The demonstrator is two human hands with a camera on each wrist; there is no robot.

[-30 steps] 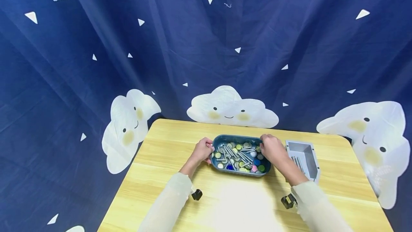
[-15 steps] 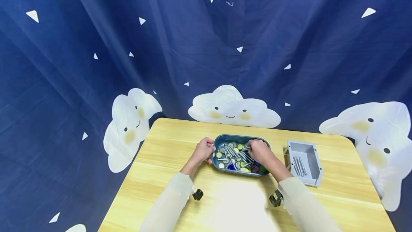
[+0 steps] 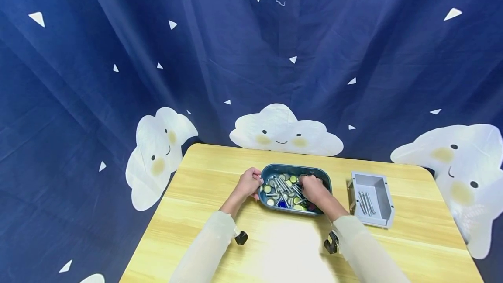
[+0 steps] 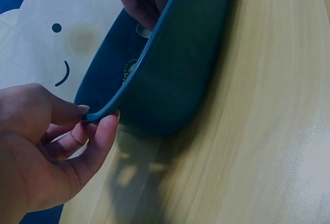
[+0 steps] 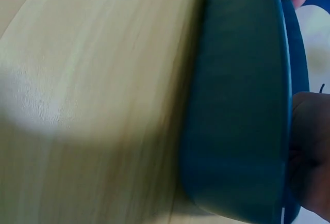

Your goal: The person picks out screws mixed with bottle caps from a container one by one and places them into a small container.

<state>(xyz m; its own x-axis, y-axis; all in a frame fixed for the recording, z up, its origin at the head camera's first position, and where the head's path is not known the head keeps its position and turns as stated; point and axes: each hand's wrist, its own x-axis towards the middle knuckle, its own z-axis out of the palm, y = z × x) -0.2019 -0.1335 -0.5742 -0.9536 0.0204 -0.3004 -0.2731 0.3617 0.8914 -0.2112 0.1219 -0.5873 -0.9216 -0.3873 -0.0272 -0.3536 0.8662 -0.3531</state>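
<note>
A dark teal oval bin (image 3: 288, 169) stands on the table, holding a jumble of silver bolts (image 3: 280, 184) and bottle caps (image 3: 267, 189) in yellow, white, blue and other colours. My left hand (image 3: 248, 183) pinches the bin's left end by the rim; the left wrist view shows thumb above and fingers below the lip. My right hand (image 3: 313, 189) reaches down into the right half of the bin, among the bolts and caps. Its fingertips are hidden, and I cannot tell what they hold. In the right wrist view the bin's wall (image 5: 237, 95) covers them.
To the right of the bin is a grey box (image 3: 380, 193) with several bolts (image 3: 366, 203) lying side by side in it. Wooden tabletop (image 3: 216, 165) surrounds both. A dark blue curtain (image 3: 251, 56) with white clouds hangs behind the table.
My right hand has moved left from the bin's right rim down into its contents, uncovering the bolts in the grey box. The left hand keeps its hold on the rim.
</note>
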